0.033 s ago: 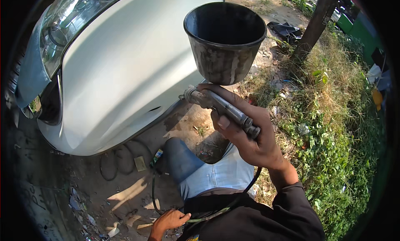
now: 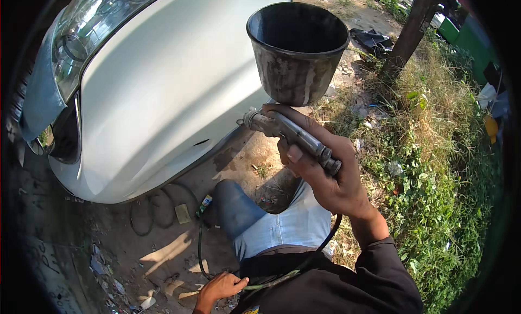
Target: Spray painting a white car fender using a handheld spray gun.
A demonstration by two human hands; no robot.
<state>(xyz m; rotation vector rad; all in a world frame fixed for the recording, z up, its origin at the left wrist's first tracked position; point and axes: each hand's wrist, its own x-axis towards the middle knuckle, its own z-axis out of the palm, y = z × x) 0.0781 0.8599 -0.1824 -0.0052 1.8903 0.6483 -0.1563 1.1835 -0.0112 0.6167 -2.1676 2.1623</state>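
My right hand (image 2: 336,173) is closed round a metal spray gun (image 2: 301,136) with a dark, open paint cup (image 2: 296,78) on top. The gun's nozzle end points left, toward the lower edge of a white car bumper (image 2: 157,91), with a gap between them. A dark air hose (image 2: 328,235) drops from below my right hand and curves across my lap. At the lower middle, my left hand (image 2: 221,287) is closed on that hose near my waist. Most of its fingers are hidden beneath the hand. The cup's contents cannot be made out in the shade.
A headlight (image 2: 89,32) adjoins the bumper, with a grey-blue flap (image 2: 43,94) beside it. Looped hose (image 2: 142,219), a small tube (image 2: 204,203) and scraps lie on the dirt ground. At right stand a wooden post (image 2: 412,34) and green weeds (image 2: 423,205).
My right hand has shifted the spray gun and its cup slightly to the right, a little away from the bumper. My left hand stays in place on the hose.
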